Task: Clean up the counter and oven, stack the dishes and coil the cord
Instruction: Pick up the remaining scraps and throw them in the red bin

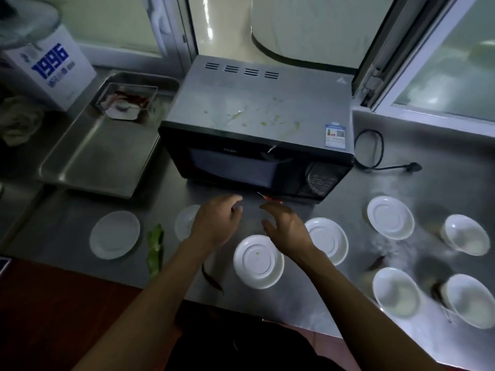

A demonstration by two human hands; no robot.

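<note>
Steel counter [442,188] seen from above, with a microwave oven [257,135] at far centre, its door closed and green smears on its top. The left hand [217,223] and the right hand [288,228] hover side by side over the bare strip of counter just near of the oven's front edge; both have fingers loosely spread and hold nothing. A small red scrap [270,200] lies at the oven's lower front edge, just beyond the right fingertips; contact cannot be told.

Five saucers lie singly: one at near left [114,235], one partly hidden under the left hand [184,223], one between the forearms [258,261], one beside the right wrist [330,239], one farther right [390,217]. Three bowls [466,234] [396,291] [470,299] stand apart near the right edge. Green vegetable scraps [155,247] lie between the two left saucers; a dark chilli [211,278] lies close to the counter's near edge.

The black cord [371,148] loops uncoiled right of the oven, its plug [412,167] flat on open counter. A steel tray [101,153] fills the space left of the oven, holding a small container [126,103] at its far end.
</note>
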